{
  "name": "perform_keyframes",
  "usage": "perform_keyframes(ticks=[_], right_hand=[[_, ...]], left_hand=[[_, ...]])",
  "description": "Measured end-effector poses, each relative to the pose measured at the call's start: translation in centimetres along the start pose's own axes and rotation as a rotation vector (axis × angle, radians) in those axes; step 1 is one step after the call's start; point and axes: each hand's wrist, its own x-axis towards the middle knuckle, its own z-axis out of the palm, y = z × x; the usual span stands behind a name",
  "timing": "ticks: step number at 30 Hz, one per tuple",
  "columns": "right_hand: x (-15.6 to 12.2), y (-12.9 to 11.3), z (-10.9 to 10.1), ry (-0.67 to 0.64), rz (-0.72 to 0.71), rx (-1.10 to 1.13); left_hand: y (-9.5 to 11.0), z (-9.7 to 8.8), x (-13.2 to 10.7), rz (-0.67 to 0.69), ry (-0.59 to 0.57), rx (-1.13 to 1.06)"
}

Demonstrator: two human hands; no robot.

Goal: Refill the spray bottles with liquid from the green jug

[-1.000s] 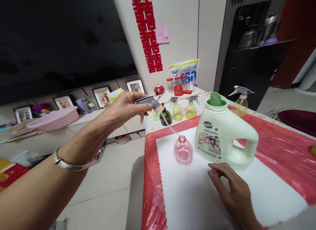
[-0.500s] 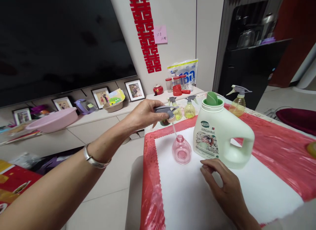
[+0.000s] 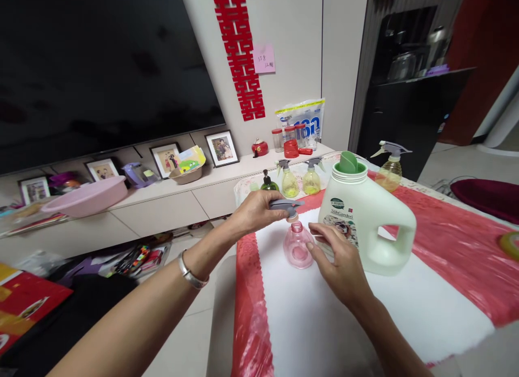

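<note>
Two hands over the bench (image 3: 458, 242). Open detergent jug (image 3: 367, 231) stands beside pink spray bottle (image 3: 297, 250), held by right hand (image 3: 338, 261) fingers; left hand (image 3: 253, 212) fingers grip grey trigger head (image 3: 286, 205), seated on neck, probably not tightened.

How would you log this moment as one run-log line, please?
left hand: holds grey trigger spray head at neck of pink bottle | right hand: touches pink bottle's side | beside: detergent jug

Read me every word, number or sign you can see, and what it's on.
"囍": red paper cut-out on the wall.
"160", apparently: blue-and-white bag.
"SilkGarden", barely legible: label on the detergent jug.
Pink sticky note: handwriting too small to read.
</note>
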Motion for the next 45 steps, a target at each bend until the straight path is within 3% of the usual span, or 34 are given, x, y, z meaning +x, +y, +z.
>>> perform_keyframes(ticks=[3, 7, 10, 14, 20, 22, 27, 29, 32, 36, 40, 45], right_hand=[[0.9, -0.4, -0.9, 0.064, -0.016, -0.016], [2.8, -1.2, -2.1, 0.060, -0.079, -0.060], [4.5, -1.9, -2.4, -0.066, -0.140, -0.114], [6.4, -2.6, -1.9, -0.303, -0.102, -0.242], [7.8, -2.7, -0.9, -0.374, -0.007, -0.352], [7.9, -2.8, -0.8, -0.376, 0.022, -0.393], [8.1, -3.1, -0.8, -0.397, 0.050, -0.470], [8.2, -3.2, -0.9, -0.405, 0.050, -0.499], [8.5, -3.4, -1.0, -0.418, 0.043, -0.545], [9.2, -4.0, -1.0, -0.449, 0.029, -0.585], [9.8, -4.4, -0.9, -0.498, 0.011, -0.584], [9.7, -4.4, -0.7, -0.513, 0.035, -0.571]], left_hand=[[-0.6, 0.3, -0.1, 0.059, -0.108, -0.077], [-1.3, 0.6, 0.2, 0.085, -0.136, -0.052], [-1.6, 0.8, 0.5, 0.128, -0.134, 0.010], [-1.7, 1.0, 0.5, 0.209, -0.078, 0.103], [-1.3, 1.6, -0.2, 0.166, 0.016, 0.280], [-1.3, 2.0, -0.7, 0.186, 0.102, 0.354], [-1.4, 4.3, -3.6, 0.418, 0.702, 0.424], [-1.7, 6.0, -5.0, 0.505, 0.814, 0.362], [-2.8, 8.9, -6.6, 0.486, 0.737, 0.228], [-5.2, 11.8, -6.8, 0.306, 0.664, 0.098], [-6.7, 13.0, -6.3, 0.211, 0.613, -0.025], [-7.0, 13.6, -6.0, 0.163, 0.586, -0.152]])
